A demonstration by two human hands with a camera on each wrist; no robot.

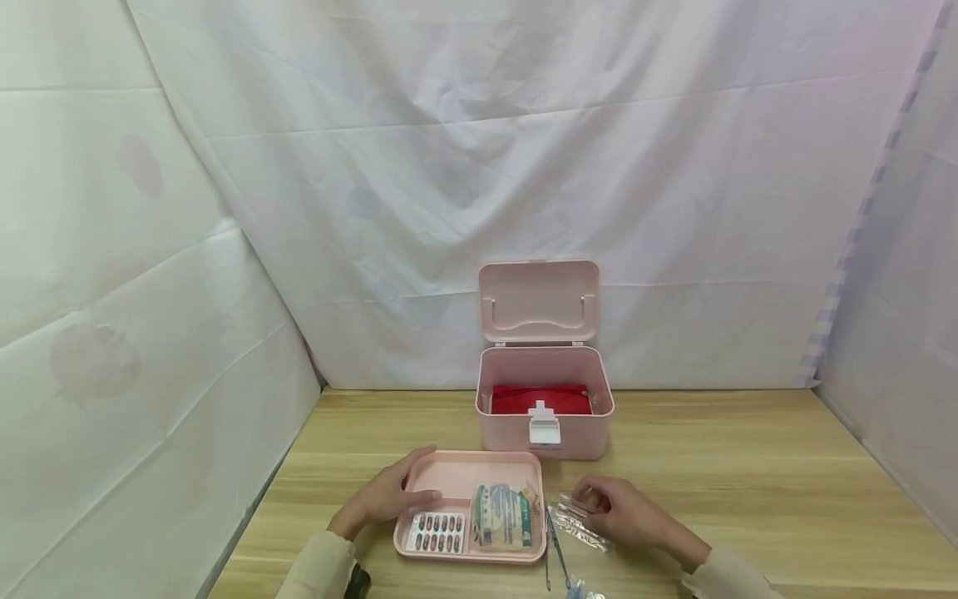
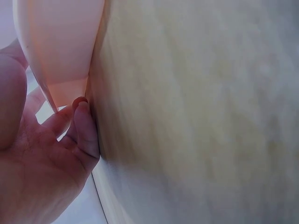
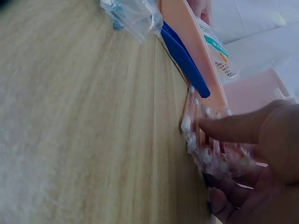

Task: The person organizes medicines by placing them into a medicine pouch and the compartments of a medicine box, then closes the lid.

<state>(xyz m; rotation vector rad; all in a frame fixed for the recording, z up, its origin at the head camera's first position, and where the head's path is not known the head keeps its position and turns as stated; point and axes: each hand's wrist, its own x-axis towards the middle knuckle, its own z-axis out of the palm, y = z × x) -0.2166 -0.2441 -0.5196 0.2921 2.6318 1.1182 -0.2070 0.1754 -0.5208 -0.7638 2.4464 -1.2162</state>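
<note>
My left hand (image 1: 392, 492) grips the left side of a shallow pink tray (image 1: 441, 474), thumb over the rim. Along the tray's outer wall (image 2: 60, 42), fingers curl at table level in the left wrist view. A blister pack of capsules (image 1: 437, 532) lies in the front left compartment, and a printed plastic packet (image 1: 503, 517) in the right one. Just right of the tray, my right hand (image 1: 624, 512) pinches a clear packet of cotton swabs (image 3: 205, 140) between thumb and fingers. Blue tweezers (image 3: 184, 58) lie between tray and packet.
Behind the tray stands a pink box (image 1: 545, 437), lid (image 1: 539, 299) raised, with a red pouch (image 1: 539, 399) inside. A clear bag with something blue (image 1: 582, 591) lies at the near edge of view. White cloth (image 1: 449, 183) hangs behind the wooden table (image 1: 733, 466).
</note>
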